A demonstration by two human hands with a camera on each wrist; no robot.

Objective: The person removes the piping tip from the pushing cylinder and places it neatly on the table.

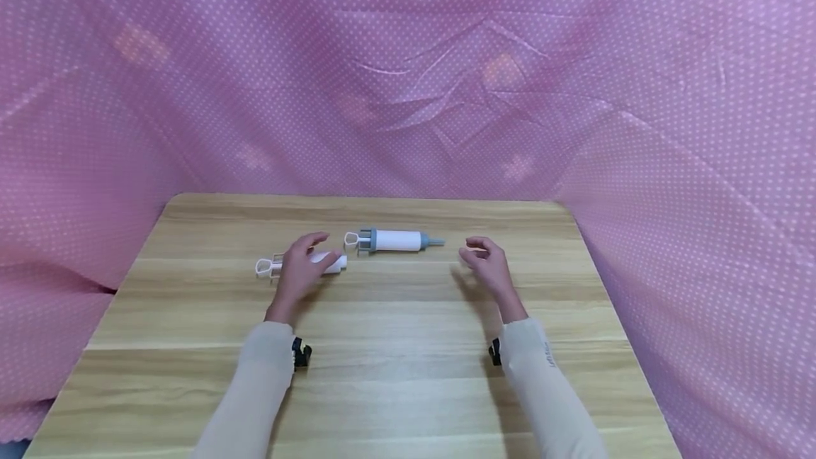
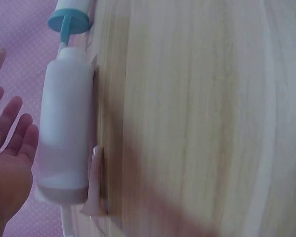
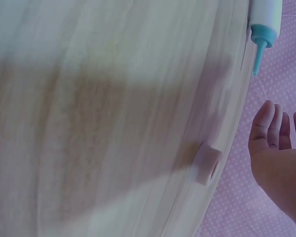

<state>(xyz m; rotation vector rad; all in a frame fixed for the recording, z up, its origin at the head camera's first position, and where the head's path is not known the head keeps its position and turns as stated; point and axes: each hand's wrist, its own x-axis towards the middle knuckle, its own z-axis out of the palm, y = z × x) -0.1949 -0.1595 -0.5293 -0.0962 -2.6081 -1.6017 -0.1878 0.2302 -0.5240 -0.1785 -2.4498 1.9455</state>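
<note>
A: Quick rundown, L to R?

B: Far L: pink dotted cloth [image 1: 76, 147], which runs round the back & R side of the wood-grain bench [image 1: 408, 367] too. Next, white plunger tube [image 2: 66, 133], on its side on the bench, loop handle [image 1: 263, 268] pointing L, short neck pointing R.

A: L hand?

B: L hand [image 1: 299, 271] is over the tube's mid in head view. Fingers loosely curved, thumb apart, nothing gripped. Can't tell if it touches the tube. Beige sleeve [image 1: 258, 367] w/ black wrist unit [image 1: 302, 353] behind it.

A: Anything by the tube?

B: Yep, L wrist view: small pale nozzle [image 2: 94, 190], just beside it on the bench.

A: Middle?

B: Blue-and-white syringe [image 1: 398, 241], lying a bit farther back, handle end L, thin blue tip [image 1: 436, 241] pointing R.

A: And R?

B: R hand [image 1: 489, 269], just past that tip & apart from it. Fingers gently bent, palm free. R wrist view adds a small pale ring [image 3: 207, 165] on the bench near that hand.
</note>
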